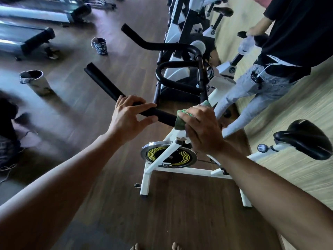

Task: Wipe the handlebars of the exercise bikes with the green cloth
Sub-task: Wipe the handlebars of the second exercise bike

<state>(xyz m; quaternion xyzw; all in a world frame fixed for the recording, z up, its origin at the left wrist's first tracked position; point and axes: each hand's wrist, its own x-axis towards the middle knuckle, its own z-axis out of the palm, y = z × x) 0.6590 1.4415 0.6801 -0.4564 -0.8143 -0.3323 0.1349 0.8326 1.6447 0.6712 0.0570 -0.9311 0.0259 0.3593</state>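
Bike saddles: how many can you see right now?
2: one black saddle at right on the near bike, another saddle at top, farther down the row. More may be hidden.

Our right hand (203,130) covers most of the cloth (181,121), so we see only a green edge by the thumb and a tip above the knuckles. The bar (106,83) under that hand is hidden, and we cannot tell how the fingers curl behind it. Our left hand (129,114) hides a short stretch of the same bar. The person (281,51) at upper right is cut off by the frame above the chest; what they hold is too blurred to tell. The treadmills (27,37) and the dark heap (7,127) at left are smeared and cropped. Our toes (156,247) just show at the bottom edge.
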